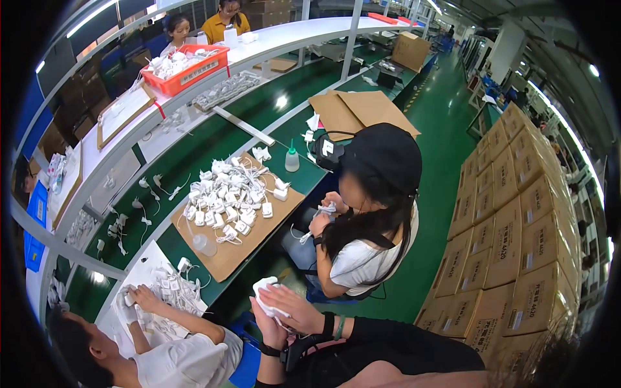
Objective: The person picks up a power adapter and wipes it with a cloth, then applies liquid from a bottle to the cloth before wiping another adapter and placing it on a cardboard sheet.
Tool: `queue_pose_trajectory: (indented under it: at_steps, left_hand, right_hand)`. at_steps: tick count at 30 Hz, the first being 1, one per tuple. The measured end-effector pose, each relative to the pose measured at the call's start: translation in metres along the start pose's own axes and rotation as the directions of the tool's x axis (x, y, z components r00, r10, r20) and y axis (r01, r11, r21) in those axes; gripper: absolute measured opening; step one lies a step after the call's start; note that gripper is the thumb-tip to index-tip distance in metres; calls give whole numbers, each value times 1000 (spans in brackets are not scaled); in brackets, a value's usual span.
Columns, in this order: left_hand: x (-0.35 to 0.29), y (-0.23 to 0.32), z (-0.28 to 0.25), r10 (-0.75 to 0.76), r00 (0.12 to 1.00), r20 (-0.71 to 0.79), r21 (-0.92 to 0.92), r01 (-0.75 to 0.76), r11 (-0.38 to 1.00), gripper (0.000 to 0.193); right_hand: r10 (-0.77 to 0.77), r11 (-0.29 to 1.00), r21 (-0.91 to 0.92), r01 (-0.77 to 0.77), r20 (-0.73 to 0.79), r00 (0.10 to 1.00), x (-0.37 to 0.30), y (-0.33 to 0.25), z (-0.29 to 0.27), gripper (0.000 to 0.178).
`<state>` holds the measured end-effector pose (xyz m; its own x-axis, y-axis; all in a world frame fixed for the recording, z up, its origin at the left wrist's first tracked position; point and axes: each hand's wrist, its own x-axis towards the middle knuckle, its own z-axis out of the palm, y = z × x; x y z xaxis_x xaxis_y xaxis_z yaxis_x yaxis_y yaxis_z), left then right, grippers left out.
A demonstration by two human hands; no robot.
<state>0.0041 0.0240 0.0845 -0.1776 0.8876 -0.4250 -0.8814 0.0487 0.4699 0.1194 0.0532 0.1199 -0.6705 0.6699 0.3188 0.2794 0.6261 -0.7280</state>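
Observation:
Low in the middle of the head view, my two hands come together around a small white bundle (264,285). Whether it is a cloth, a power adapter or both, I cannot tell. My left hand (268,325), with a dark band at its wrist, holds it from the left and below. Across the top and right of it lie the fingers of my right hand (299,309), which wears a black band and a green bracelet. Beyond them, a pile of white power adapters with cables (226,194) rests on a cardboard sheet (223,265) on the bench.
A co-worker in a black cap (381,155) handles a white cable just ahead. Another person (187,362) works at lower left beside adapters (169,288). A squeeze bottle (292,159) stands on the green bench. An orange crate (194,77) sits on the shelf; stacked cartons (504,239) line the right.

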Motion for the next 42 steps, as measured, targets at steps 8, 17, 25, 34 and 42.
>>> queue_pose_trajectory:
  at_steps: [8,17,25,34,42]
  left_hand:
    - [20,17,-15,-7,959,283,-107,39,993,39]
    - [44,70,-27,196,971,-140,12,-196,980,27]
    - [59,92,-43,259,955,-143,30,-257,966,27]
    - [111,80,-57,267,946,-185,250,-217,944,51]
    - [172,134,-84,522,793,-313,479,-343,808,62]
  right_hand:
    - [274,898,385,-216,-102,956,-5,32,-18,40]
    - [595,443,758,-478,151,790,-48,52,-19,38]
    - [661,430,722,-542,156,734,-39,46,-25,38]
    - [662,460,677,-574,169,730,-26,52,-28,41]
    - [716,449,634,-630,167,678,-11,50,-27,40]
